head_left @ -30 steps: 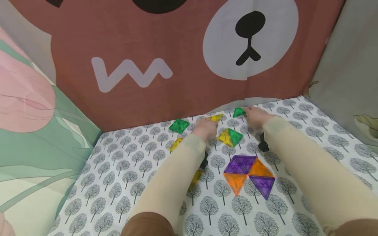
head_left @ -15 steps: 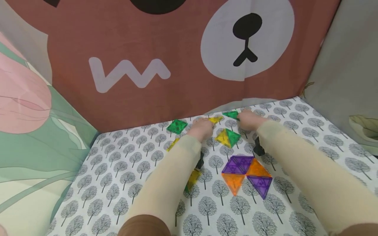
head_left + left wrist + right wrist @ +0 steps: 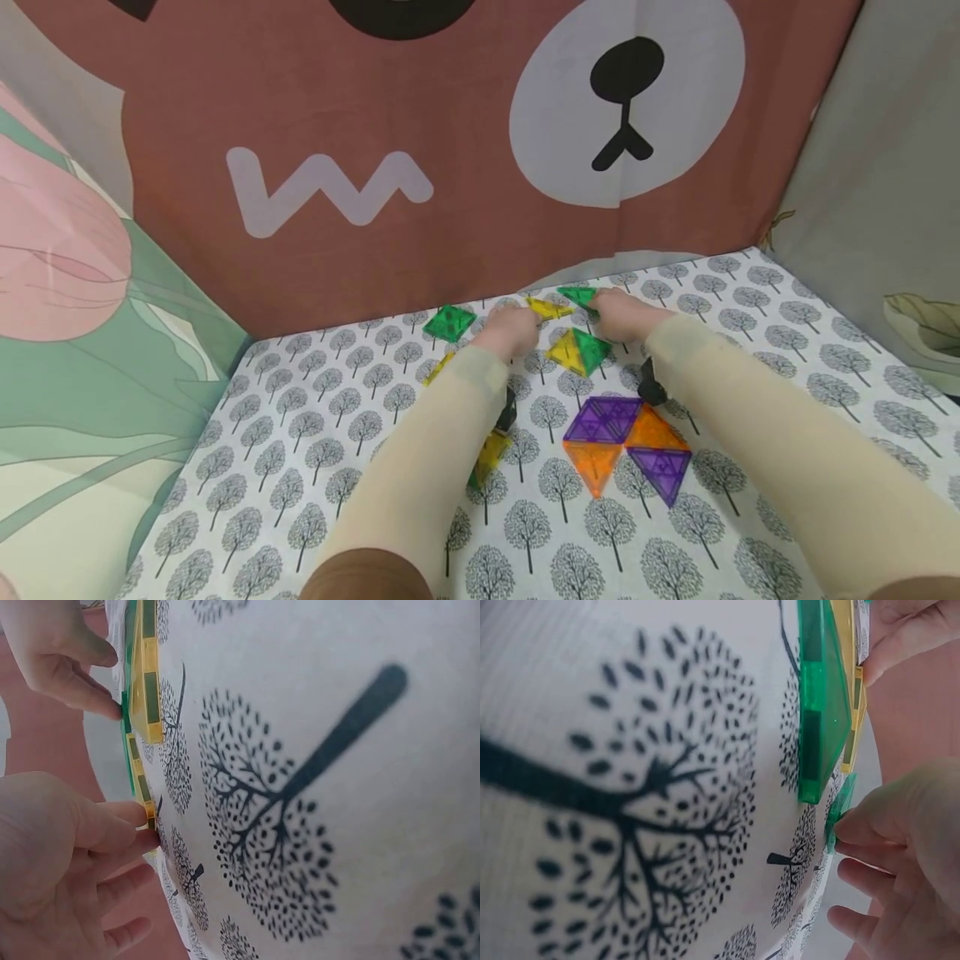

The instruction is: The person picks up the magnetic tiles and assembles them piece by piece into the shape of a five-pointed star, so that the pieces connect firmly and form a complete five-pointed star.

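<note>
At the back of the table, my left hand pinches a yellow triangular magnetic tile by its near corner; thumb and forefinger meet on it in the left wrist view. To the right, my right hand pinches a green triangular magnetic tile between thumb and forefinger, as the right wrist view shows. These two tiles lie side by side, their ends close together. Just in front of them rests a diamond of one yellow and one green tile. In the right wrist view this green tile stands nearest the camera.
Nearer me lies a cluster of purple tiles and orange tiles. A green diamond sits left of my left hand. My left sleeve partly covers a yellow tile and a yellow-green pair. A bear-print cloth hangs behind.
My right hand has slid the green tile leftward, up close to the yellow one. The yellow tile has turned slightly under my left hand, which otherwise stays in place.
</note>
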`<state>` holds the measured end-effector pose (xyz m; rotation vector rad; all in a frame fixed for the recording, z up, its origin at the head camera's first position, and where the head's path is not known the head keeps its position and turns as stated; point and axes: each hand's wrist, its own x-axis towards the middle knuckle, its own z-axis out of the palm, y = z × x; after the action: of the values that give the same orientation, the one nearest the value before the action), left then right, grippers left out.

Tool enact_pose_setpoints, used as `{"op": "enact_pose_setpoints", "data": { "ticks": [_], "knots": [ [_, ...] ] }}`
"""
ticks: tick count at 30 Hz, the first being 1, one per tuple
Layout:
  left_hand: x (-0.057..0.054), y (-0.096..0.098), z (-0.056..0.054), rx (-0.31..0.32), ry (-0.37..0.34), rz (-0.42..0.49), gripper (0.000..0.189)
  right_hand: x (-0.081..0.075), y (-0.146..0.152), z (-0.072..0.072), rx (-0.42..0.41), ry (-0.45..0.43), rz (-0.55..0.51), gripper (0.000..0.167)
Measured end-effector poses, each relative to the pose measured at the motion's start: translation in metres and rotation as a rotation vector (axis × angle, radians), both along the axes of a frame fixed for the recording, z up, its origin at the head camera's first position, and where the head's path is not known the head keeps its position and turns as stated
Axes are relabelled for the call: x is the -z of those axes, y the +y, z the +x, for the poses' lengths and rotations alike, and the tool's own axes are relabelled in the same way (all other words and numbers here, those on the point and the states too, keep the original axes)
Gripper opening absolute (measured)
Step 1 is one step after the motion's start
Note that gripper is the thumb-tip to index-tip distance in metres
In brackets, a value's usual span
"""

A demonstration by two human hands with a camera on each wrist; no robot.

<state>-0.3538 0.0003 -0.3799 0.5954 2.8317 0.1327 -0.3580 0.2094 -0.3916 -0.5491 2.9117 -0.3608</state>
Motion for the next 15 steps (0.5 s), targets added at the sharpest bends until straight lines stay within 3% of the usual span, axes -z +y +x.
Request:
{"op": "enact_pose_setpoints", "data": {
  "ticks": [6, 15],
  "knots": [
    [0.0008, 0.0013, -0.0007, 0.022, 0.02, -0.013, 0.043, -0.0013, -0.0024, 0.0016, 0.001, -0.002, 0.005, 0.053],
    [0.0041, 0.0044, -0.0016, -0.004, 0.014, 0.012, 0.045, 0.0006, -0.006, 0.0017, -0.028, 0.017, 0.055, 0.048]
  ]
}}
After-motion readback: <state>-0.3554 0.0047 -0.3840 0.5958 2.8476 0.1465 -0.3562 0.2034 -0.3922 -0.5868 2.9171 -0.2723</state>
